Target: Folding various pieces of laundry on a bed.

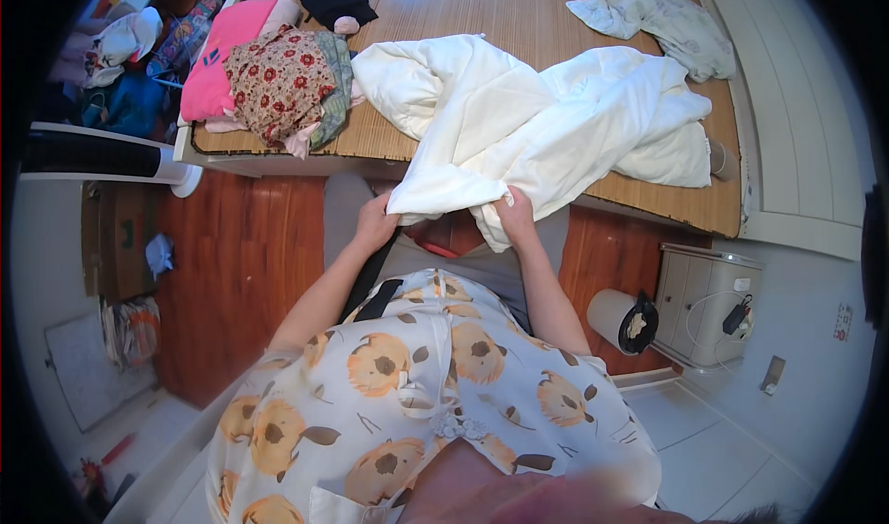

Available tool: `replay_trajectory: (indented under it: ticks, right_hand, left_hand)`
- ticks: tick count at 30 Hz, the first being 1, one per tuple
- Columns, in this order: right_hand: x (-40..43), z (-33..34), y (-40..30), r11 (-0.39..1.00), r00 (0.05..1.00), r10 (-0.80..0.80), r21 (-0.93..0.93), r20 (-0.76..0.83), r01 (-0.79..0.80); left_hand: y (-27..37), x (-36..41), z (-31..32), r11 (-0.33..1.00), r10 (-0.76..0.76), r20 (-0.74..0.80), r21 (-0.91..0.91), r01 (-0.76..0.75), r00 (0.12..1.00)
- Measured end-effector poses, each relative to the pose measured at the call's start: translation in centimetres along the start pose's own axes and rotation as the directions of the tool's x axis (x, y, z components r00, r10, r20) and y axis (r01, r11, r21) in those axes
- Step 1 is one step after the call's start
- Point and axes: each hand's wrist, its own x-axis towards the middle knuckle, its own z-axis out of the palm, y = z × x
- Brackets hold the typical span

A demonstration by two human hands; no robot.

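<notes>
A large white cloth (486, 107), perhaps a quilt or its cover, lies crumpled across the near side of a bed with a bamboo mat (444, 3). Its near end hangs over the bed's edge towards my lap. My left hand (377, 220) grips one corner of that end. A short way to the right, my right hand (515, 215) pinches another part of the same edge. Between both hands the cloth is held up off the mat, with a fold sagging below my right hand. The fingertips are partly hidden by fabric.
Folded clothes, a floral piece (285, 83) and a pink one (239, 45), are stacked at the left. A black cloth (337, 2) lies behind them. A pale patterned cover (653, 17) is at the far right. Below stand a waste bin (611, 316) and a bedside cabinet (684, 295).
</notes>
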Motion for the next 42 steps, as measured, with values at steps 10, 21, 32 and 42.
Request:
replay_trajectory:
  ticks: [10, 21, 32, 42]
  right_hand:
    - [0.3, 0.5, 0.7, 0.999, 0.999, 0.038, 0.021, 0.031, -0.039]
    - [0.3, 0.6, 0.5, 1.0, 0.999, 0.016, -0.005, 0.035, -0.016]
    - [0.0, 0.7, 0.7, 1.0, 1.0, 0.011, 0.003, 0.01, -0.011]
    - [0.0, 0.4, 0.1, 1.0, 1.0, -0.004, 0.003, 0.003, 0.004]
  left_hand:
    - [-0.6, 0.4, 0.5, 0.998, -0.069, 0.036, 0.003, 0.069, 0.997]
    - [-1.4, 0.5, 0.9, 0.999, 0.001, 0.018, 0.046, -0.002, 1.0]
    - [-1.3, 0.2, 0.8, 0.998, -0.028, 0.033, 0.054, 0.026, 0.999]
    - [-1.1, 0.5, 0.4, 0.999, 0.026, 0.035, 0.023, -0.027, 0.999]
